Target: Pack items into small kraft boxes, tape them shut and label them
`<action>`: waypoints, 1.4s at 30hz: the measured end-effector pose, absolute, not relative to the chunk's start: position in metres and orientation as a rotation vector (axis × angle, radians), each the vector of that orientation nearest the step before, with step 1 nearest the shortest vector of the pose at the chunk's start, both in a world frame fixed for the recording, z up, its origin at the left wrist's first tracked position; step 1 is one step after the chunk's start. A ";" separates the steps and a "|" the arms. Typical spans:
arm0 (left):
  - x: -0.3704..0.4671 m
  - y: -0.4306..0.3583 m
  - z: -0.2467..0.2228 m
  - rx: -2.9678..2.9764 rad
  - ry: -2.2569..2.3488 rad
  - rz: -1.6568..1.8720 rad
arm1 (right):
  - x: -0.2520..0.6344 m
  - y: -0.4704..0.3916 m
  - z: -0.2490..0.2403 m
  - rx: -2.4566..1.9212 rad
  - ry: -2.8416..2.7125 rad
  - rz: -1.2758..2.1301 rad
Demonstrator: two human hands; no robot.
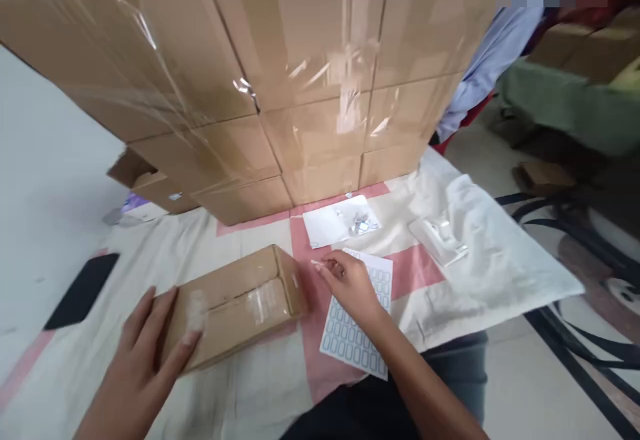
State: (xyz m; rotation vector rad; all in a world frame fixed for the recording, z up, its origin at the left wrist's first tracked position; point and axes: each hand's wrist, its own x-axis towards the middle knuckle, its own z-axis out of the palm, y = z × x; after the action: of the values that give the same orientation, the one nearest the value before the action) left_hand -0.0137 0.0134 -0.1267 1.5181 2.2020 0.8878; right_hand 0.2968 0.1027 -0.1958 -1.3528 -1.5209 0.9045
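At lower left, the left hand (145, 353) rests its wide-spread grip on the left end of a taped carton (227, 310), left of centre on the cloth-covered counter (265, 387). Near the centre, the right hand (347, 280) has its grip pinched on a small white piece (316, 263), over a label sheet (353, 340). Beyond lies white paper (327, 225); stacked cartons (310, 80) fill the top centre

Two hands (143, 360) (350, 287), one label sheet (350, 340)
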 end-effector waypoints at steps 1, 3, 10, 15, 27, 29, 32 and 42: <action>-0.021 0.014 -0.128 1.598 2.215 0.848 | 0.293 0.103 -0.198 -1.358 -1.557 0.913; -0.026 0.013 -0.133 1.748 2.229 0.812 | 0.288 0.101 -0.199 -1.314 -1.651 0.933; -0.010 0.007 -0.121 1.825 2.246 0.625 | 0.284 0.092 -0.202 -1.027 -1.798 0.847; -0.008 0.006 -0.115 1.843 2.251 0.568 | 0.282 0.094 -0.204 -0.985 -1.770 0.817; -0.008 0.007 -0.115 1.871 2.239 0.554 | 0.280 0.092 -0.208 -0.945 -1.766 0.824; -0.008 0.007 -0.116 1.876 2.235 0.548 | 0.280 0.091 -0.208 -0.937 -1.768 0.834; -0.008 0.006 -0.115 1.863 2.247 0.540 | 0.279 0.090 -0.208 -0.930 -1.763 0.831; -0.002 0.007 -0.112 1.852 2.248 0.522 | 0.279 0.087 -0.215 -0.896 -1.929 0.609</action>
State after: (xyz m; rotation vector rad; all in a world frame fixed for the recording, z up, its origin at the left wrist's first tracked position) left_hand -0.0025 0.0066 -0.1117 1.8523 2.2483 0.5217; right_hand 0.2793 0.0871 -0.2150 -0.8960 -1.9295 0.6092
